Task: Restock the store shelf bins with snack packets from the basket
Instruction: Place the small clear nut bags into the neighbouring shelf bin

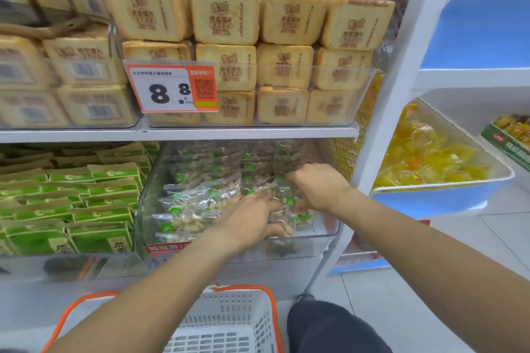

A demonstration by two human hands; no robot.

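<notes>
right now both hands are down in the clear bin (149, 209) on the lower shelf, among the snack packets (186, 209) of nuts. the left hand (249, 221) lies on the pile with fingers curled around a packet near the front wall. the right hand (318, 186) grips packets further back, fingers buried in them. the white basket (229, 324) with orange rim sits below, between the arms
</notes>
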